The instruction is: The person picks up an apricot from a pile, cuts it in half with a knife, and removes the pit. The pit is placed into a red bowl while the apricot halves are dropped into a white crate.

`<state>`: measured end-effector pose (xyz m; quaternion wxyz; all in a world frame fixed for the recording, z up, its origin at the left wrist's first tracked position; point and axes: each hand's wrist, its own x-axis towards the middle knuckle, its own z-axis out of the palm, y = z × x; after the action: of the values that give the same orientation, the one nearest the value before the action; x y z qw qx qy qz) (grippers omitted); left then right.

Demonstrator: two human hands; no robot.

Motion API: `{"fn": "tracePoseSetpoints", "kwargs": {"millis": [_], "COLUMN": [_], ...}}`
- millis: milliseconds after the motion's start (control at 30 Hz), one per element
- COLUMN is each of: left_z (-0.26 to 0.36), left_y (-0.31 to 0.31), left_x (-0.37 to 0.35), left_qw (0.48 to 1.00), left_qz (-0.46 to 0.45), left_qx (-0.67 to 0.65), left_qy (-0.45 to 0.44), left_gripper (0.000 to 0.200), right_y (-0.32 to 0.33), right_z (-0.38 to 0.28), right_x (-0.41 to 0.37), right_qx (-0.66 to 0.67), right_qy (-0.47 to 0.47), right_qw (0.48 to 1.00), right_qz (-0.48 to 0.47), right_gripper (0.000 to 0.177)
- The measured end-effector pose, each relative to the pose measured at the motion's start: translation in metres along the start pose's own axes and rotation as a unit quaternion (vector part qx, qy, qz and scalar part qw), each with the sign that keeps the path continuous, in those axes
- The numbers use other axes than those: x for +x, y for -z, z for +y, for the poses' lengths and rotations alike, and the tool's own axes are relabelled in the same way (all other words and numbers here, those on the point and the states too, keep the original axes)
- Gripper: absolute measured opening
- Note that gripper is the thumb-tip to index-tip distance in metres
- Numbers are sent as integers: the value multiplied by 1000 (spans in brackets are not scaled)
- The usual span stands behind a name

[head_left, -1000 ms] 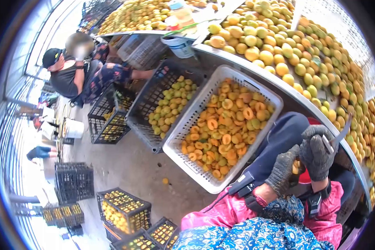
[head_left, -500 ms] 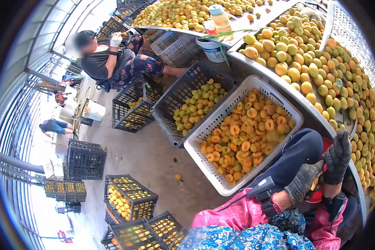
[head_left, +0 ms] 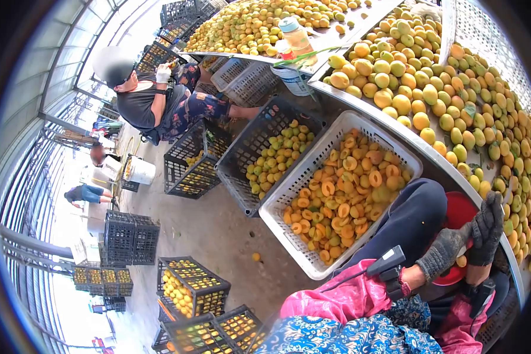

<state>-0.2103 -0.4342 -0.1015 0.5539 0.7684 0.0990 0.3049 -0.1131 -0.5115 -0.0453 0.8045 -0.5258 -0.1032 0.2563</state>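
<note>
Both my hands wear dark gloves and meet over a red bowl (head_left: pixel 459 212) at the lower right. My left hand (head_left: pixel 445 252) has its fingers bent against the other glove; what it holds, if anything, is hidden. Beside it my right hand (head_left: pixel 487 230) points up, its fingers pressed together, with its palm side out of sight. A small orange piece of fruit (head_left: pixel 461 261) shows just under the gloves. Left of my knee stands a white crate (head_left: pixel 416 160) of halved orange fruit (head_left: pixel 342 194). Whole fruit (head_left: pixel 442 112) lies on the metal-edged table (head_left: pixel 395 124) beyond.
A black crate (head_left: pixel 236 171) of greenish fruit adjoins the white one. A co-worker (head_left: pixel 153 100) sits at the upper left. A bottle (head_left: pixel 298 38) stands on the table above a white bucket (head_left: pixel 294 81). More crates (head_left: pixel 194 286) stand at the lower left.
The view has shifted slightly. Both gloved hands have moved a little right in view, still together, and more of the red bowl shows. A piece of fruit is now visible below them.
</note>
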Motion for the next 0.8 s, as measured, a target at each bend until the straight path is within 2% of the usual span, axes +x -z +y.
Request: {"fn": "tracePoseSetpoints", "kwargs": {"millis": [33, 67, 100, 133, 167, 200, 233, 267, 300, 333, 367, 400, 433, 467, 533, 567, 600, 633, 667, 700, 733, 767, 800], "left_z": [14, 26, 35, 30, 19, 13, 14, 15, 18, 17, 33, 38, 50, 51, 57, 50, 47, 49, 51, 54, 54, 51, 53], "left_y": [11, 24, 34, 32, 28, 26, 29, 33, 36, 39, 45, 54, 61, 57, 58, 64, 66, 55, 55, 53, 52, 48, 42], "left_x": [10, 21, 31, 33, 34, 35, 37, 38, 38, 39, 40, 43, 41, 38, 38, 40, 43, 42, 42, 44, 46, 46, 45], "left_qw": [1000, 966, 867, 867, 896, 921, 958, 952, 942, 925, 846, 963, 929, 921, 949, 854, 717, 934, 933, 852, 736, 724, 723], "left_qz": [-2, -81, -154, -155, -136, -115, -117, -98, -88, -64, -1, -18, -67, -36, -64, -86, -96, -80, -89, -89, -86, -99, -106], "left_qx": [-1, -117, -224, -223, -222, -219, -134, -162, -200, -267, -388, -215, -230, -278, -228, -422, -582, -257, -254, -424, -578, -599, -596], "left_qy": [0, 215, 417, 418, 361, 302, 225, 242, 256, 261, 366, 161, 283, 271, 206, 292, 372, 236, 237, 293, 342, 327, 332], "left_gripper": [36, 26, 20, 20, 21, 23, 26, 24, 23, 23, 24, 29, 31, 34, 38, 44, 50, 55, 55, 55, 56, 55, 55], "right_y": [-9, -6, 3, 15, 49, 38, 13, -8, -24, -34, -35, -25, -21, -26, -33, -31, -28, -20, -17, -12, -10, -8, -6], "right_z": [-6, -5, -4, -1, 8, 4, -6, -15, -16, -24, -17, -11, -10, -9, -28, -34, -39, -41, -45, -50, -52, -46, -40], "right_x": [-4, -3, 0, 4, 12, 9, 0, -11, -23, -25, -30, -32, -32, -32, -37, -36, -36, -33, -32, -32, -32, -34, -35], "right_qx": [-49, -48, -315, -540, -297, -298, -344, -394, -342, -485, -451, -425, -563, -450, -273, -224, -168, -155, -149, -184, -220, -258, -255], "right_qy": [6, 7, 234, 429, 130, 130, 118, 104, 75, 168, 171, 135, 192, 229, -19, -56, -93, -87, -85, -116, -146, -44, -44], "right_qw": [993, 993, 919, 724, 945, 945, 929, 908, 932, 852, 873, 892, 799, 860, 962, 973, 981, 984, 985, 976, 964, 963, 965], "right_qz": [108, 110, 39, -39, -37, -38, -71, -98, -89, -106, -72, -72, -89, -68, -13, 19, 39, 17, 25, 6, -10, -59, -51], "right_gripper": [48, 48, 39, 31, 31, 31, 31, 32, 27, 27, 28, 27, 19, 16, 17, 16, 16, 17, 17, 19, 22, 25, 25]}}
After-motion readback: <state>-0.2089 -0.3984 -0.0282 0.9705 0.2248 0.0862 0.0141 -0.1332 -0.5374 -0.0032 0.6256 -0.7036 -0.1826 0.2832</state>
